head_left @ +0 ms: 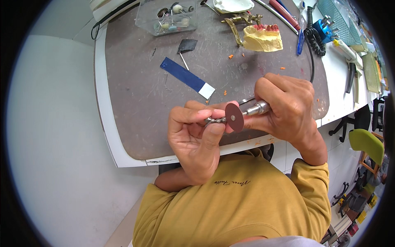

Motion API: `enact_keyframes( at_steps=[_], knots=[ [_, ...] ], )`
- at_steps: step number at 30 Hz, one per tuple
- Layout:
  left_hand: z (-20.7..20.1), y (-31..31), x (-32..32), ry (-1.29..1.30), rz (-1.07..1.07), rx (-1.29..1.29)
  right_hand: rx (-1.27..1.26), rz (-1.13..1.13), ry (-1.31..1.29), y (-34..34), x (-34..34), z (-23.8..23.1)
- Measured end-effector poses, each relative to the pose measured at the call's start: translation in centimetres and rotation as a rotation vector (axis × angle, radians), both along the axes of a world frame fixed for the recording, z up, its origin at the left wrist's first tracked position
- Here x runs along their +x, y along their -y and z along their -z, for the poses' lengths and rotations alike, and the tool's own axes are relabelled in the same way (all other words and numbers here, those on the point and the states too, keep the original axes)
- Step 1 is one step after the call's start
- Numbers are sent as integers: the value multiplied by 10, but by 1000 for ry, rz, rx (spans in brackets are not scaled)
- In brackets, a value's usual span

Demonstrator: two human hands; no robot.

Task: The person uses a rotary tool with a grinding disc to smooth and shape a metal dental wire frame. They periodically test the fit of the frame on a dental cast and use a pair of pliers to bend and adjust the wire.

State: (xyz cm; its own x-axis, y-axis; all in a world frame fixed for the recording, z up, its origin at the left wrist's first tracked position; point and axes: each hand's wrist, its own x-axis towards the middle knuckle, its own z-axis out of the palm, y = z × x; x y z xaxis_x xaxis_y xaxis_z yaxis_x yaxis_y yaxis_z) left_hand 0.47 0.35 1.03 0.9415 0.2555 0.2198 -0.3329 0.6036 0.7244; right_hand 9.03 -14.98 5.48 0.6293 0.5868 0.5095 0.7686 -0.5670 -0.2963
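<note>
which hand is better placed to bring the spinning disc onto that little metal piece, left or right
Right, probably. The right hand already grips the handpiece carrying the reddish-brown disc, which sits right beside the twisted metal piece. The left hand is occupied pinching that piece.

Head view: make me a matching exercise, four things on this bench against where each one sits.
Things:
1. cutting disc
2. blue strip
3. plaster jaw model
4. clear plastic box

Places:
A. flat on the mat, middle
B. far left edge of the mat
C. between the hands, on the handpiece held by the right hand
D. far side, right of centre

Pairs: 1-C, 2-A, 3-D, 4-B
</note>
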Motion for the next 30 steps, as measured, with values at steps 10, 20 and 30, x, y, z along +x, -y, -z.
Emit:
enact_keyframes(
  at_steps=[10, 20, 30],
  knots=[
    [0, 2, 0, 2, -36, -72, -4, -7, 3, -2, -1, -1],
    [-1, 3, 1, 10, -46, -67, 7, -15, 13, -2, -1, -1],
    [2, 3, 1, 22, -39, -50, 3, -12, 6, -1, -1, 0]
  ],
)
